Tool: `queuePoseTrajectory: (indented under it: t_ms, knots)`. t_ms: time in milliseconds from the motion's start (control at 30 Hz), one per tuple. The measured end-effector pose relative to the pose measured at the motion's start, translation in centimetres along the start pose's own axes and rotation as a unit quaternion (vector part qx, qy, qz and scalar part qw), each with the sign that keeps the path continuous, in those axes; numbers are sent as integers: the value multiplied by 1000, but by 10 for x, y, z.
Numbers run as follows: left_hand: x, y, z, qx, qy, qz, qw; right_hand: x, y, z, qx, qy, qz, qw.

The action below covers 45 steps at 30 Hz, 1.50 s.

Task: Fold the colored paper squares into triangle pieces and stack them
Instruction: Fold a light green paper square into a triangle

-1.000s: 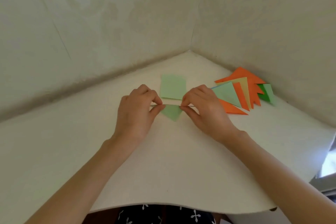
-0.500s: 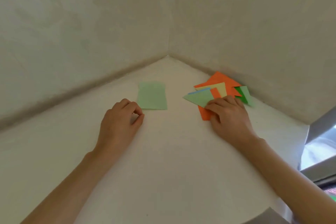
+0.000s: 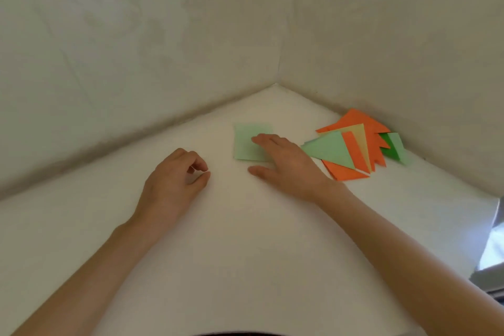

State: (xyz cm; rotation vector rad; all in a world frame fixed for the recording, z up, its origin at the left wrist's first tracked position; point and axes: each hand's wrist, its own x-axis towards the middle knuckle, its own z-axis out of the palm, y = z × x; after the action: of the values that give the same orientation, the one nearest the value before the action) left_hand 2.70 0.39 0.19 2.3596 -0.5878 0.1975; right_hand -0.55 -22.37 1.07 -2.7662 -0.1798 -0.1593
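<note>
Though under the right hand (image 3: 286, 166), the green paper (image 3: 245, 144) seemingly runs lengthwise away.

On the table (image 3: 245, 267) the square (image 3: 245, 142) lies far of centre, near the walls' corner. The stack (image 3: 351, 150) lies right of it, by the right wall (image 3: 395, 35). The right hand (image 3: 289, 169) rests on the square's right part. The left hand (image 3: 174, 185) lies left and nearer, apart from it.

The right hand (image 3: 289, 169) hides a near corner of the green square (image 3: 245, 142) from us; the pile (image 3: 330, 148) buries its lower triangles.
</note>
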Motion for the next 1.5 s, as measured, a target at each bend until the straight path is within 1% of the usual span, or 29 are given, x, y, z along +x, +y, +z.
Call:
queuePoseTrajectory:
  t_ms: [33,67,100,133,200,267,367,433,533,633,733,867,967,1067,1167,1267,1333,1433,1500]
  knots:
    - [-3,-3,-1,-6,-12,3,1000,8,0,4,25,-16,26,999]
    - [-5,-5,-2,-13,-23,8,1000,13,2,7,35,-15,42,998]
    - [-6,-7,-3,-20,-31,15,999,17,3,8,22,-1,40,999]
    - [-7,-10,-3,-24,-36,22,999,17,3,9,-17,18,19,1000]
    - [-7,-12,-2,-24,-35,29,999,14,1,13,-96,72,-69,990]
    - [-7,-13,-1,-21,-28,33,999,4,-3,15,-116,97,-139,979]
    - [-7,-14,0,-18,-19,52,998,-12,-9,13,-80,59,-194,976]
    - [-6,-13,-2,-9,-24,92,995,-22,-12,10,-24,29,-191,981]
    - [-7,-12,-2,10,-52,153,987,-30,-14,7,48,3,-179,983]
    - [-12,-10,0,37,-94,177,979,-34,-13,5,73,-17,-178,981]
    - [-16,-9,-2,54,-112,184,975,-39,-8,8,63,-5,-205,977]
    - [-23,-3,-3,83,-93,182,975,-41,-4,11,50,41,-240,969]
    - [-23,4,0,100,-84,175,976,-42,-5,11,76,71,-210,972]
    - [-21,8,4,100,-72,186,975,-41,-10,12,119,86,-140,979]
    - [-16,10,7,81,-71,183,977,-40,-12,16,125,109,-63,984]
    - [-7,19,8,22,-103,108,989,-39,-10,18,96,135,-12,986]
    - [2,25,9,32,-117,60,991,-37,-9,19,70,148,2,987]
    - [10,28,12,52,-122,32,991,-36,-11,19,35,135,29,990]
    - [9,26,14,48,-110,31,992,-38,-12,15,46,101,57,992]
